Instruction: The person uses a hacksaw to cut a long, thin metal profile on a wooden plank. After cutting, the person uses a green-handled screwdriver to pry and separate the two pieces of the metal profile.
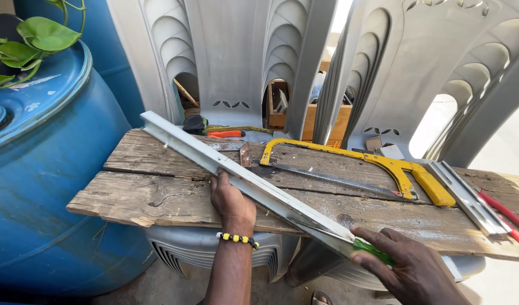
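— Where is your left hand [230, 197] right now?

— It lies flat on the weathered grey wooden plank [158, 195], fingers stretched out and pressed against the lower edge of the long pale aluminium angle strip [242, 178]. It steadies the strip; the fingers are not wrapped around it.

— And your right hand [409, 265]?

— Your fingers are curled tight around a green-handled tool [372, 251] whose metal tip touches the strip near its lower end — I cannot tell what kind of tool.

— Where does the strip lie?

— Diagonally across the plank, which rests on grey plastic chairs [225, 62]. Just behind it lies a yellow-framed hacksaw [383, 166]; a blue plastic barrel [39, 186] stands at your left.
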